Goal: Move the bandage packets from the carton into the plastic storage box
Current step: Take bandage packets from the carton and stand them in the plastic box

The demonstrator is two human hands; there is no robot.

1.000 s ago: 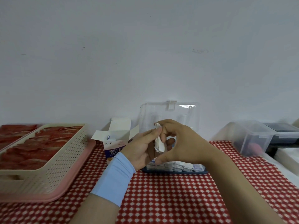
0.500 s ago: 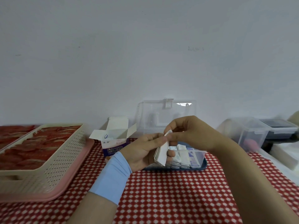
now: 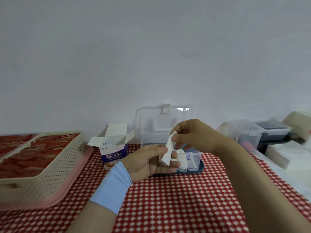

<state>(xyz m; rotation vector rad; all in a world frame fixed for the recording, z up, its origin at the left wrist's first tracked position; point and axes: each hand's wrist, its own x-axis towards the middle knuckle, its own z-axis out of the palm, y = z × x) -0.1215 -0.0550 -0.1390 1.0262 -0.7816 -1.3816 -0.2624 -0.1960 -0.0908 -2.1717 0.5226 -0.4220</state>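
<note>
Red-and-white checked tablecloth [image 3: 176, 199], white wall behind.
Left hand [image 3: 148, 160]: curled round a stack of white paper bandage packets [image 3: 168, 152], held beside the box.
Right hand [image 3: 193, 137]: pinching the stack's top edge.
Risk: the loose stack may fan out and spill if either hold slackens.
Clear plastic storage box [image 3: 195, 153], lid upright: several packets inside.
White-and-purple cardboard carton [image 3: 114, 148], flaps open: contents hidden.
</note>
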